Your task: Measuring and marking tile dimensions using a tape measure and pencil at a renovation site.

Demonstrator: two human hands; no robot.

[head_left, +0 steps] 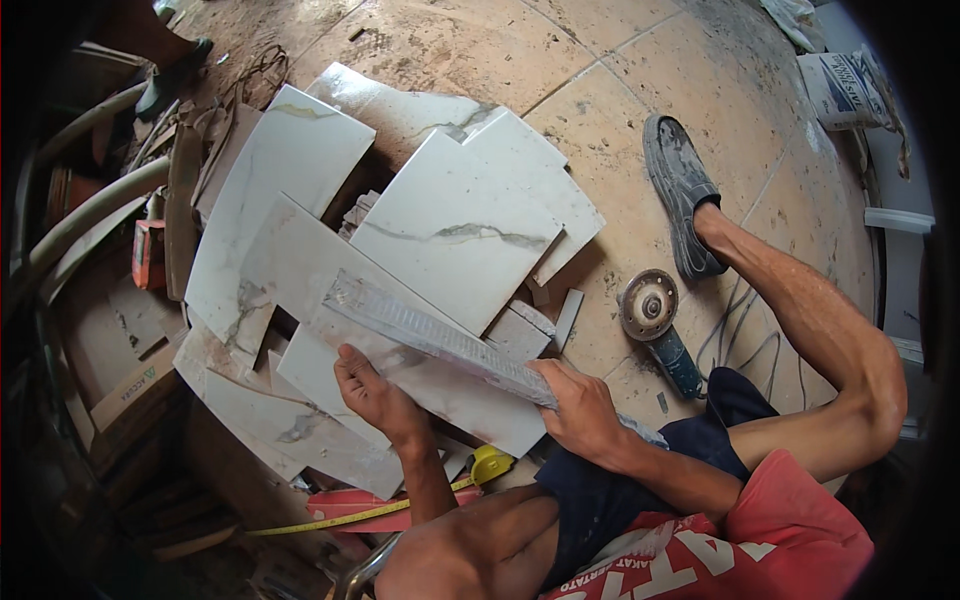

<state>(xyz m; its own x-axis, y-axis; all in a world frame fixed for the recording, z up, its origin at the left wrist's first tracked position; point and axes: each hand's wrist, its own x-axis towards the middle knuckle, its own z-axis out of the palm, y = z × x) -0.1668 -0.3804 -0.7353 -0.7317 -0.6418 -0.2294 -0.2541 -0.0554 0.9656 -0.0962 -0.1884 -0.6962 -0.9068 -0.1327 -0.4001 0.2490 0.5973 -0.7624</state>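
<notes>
My right hand point(582, 408) is closed around the near end of a long, narrow grey strip point(430, 335) with a ribbed, dusty face. The strip slants up to the left above several white marble-look tiles point(455, 215), some cut and overlapping in a loose pile. Below the strip, my left hand point(378, 395) hovers over the tiles, its fingers loosely curled and apart from the strip. I see nothing in it. An angle grinder point(652, 310) with a dusty round disc lies on the floor to the right. Close to my left forearm is a yellow tape measure point(490, 464), its blade extended leftward.
My shod foot point(683, 185) rests on the dusty tiled floor point(590, 70) beyond the grinder. A grey cord point(735, 325) loops beside the grinder. Cardboard and pipes point(100, 205) crowd the left side. A white bag point(845, 90) stands at the far right. Another person's foot point(175, 78) shows at the upper left.
</notes>
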